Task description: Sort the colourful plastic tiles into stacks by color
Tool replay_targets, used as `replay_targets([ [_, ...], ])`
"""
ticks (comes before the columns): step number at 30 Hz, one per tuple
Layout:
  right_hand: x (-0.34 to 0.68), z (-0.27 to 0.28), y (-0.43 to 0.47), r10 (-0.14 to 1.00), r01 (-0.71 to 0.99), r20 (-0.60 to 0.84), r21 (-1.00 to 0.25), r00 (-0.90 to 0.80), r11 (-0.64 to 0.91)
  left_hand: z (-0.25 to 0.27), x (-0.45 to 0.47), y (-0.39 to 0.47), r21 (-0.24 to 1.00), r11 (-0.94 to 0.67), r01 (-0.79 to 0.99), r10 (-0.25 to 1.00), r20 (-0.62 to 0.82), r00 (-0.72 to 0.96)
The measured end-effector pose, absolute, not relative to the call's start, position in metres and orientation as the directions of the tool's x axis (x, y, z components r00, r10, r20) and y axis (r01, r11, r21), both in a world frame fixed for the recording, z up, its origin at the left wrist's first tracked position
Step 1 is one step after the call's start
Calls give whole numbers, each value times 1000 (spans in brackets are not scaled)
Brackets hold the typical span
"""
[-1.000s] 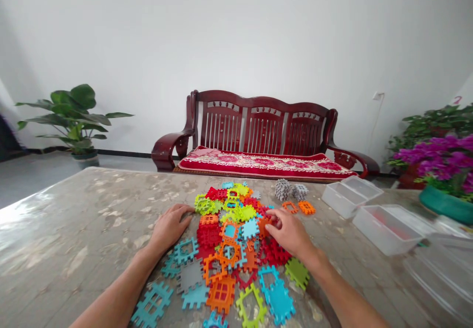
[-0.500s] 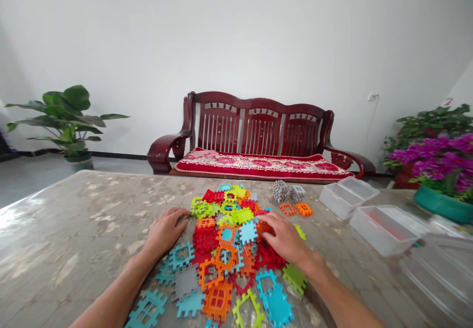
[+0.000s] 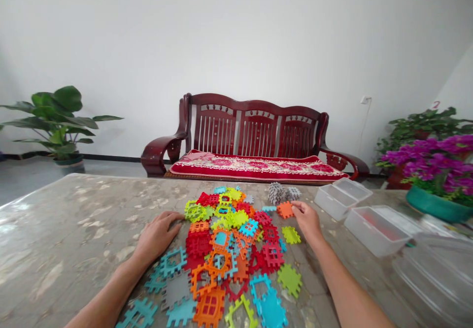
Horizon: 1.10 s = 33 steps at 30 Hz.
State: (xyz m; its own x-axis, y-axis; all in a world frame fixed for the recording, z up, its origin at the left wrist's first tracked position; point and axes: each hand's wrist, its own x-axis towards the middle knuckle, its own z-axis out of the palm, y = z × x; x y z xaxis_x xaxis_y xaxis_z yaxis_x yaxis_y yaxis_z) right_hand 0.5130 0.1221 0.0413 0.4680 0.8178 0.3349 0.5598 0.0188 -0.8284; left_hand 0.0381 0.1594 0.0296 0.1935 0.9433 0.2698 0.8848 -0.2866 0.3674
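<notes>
My left hand (image 3: 158, 234) lies flat on the table at the left edge of a pile of toothed plastic building tiles, fingers stretched out and touching lime green tiles (image 3: 195, 212). Between the thumb and fingers of my right hand (image 3: 307, 220) is an orange building tile (image 3: 285, 210), beyond the pile's right side. A light blue tile (image 3: 269, 209) lies just left of it, and a lime green tile (image 3: 291, 235) sits below the hand. Red tiles (image 3: 273, 254), orange tiles (image 3: 209, 308), blue tiles (image 3: 271, 308) and a grey tile (image 3: 176, 289) overlap in the pile.
Grey spiky stacks of tiles (image 3: 276, 193) stand behind the orange tile. Clear plastic boxes (image 3: 377, 232) and a clear lid (image 3: 436, 274) are on the right, near a teal flower pot (image 3: 438, 205). A wooden bench (image 3: 254, 126) stands past the table's far edge.
My right hand has moved from the pile's right side outward and away from me, with an orange tile in its fingers. My left hand rests where it was. The view has shifted slightly.
</notes>
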Motion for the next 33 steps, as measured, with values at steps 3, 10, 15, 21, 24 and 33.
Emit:
replay_targets([
  [3,517,35,126,800,619,348,-785,488,-36,30,38,159,358,-290,888,942,270,199],
  [10,505,43,117,852,840,283,-464,441,-281,32,39,158,353,-283,892,944,270,192],
  [15,483,58,110,891,910,271,-306,365,-280,32,39,157,363,-281,888,944,272,187],
  [21,475,59,111,906,937,283,-242,315,-251,31,38,158,361,-284,888,942,278,189],
  [24,477,59,109,897,921,277,-284,344,-265,30,38,160,350,-287,892,941,276,194],
  [33,475,62,105,906,937,264,-207,332,-283,33,41,159,352,-282,892,944,268,193],
])
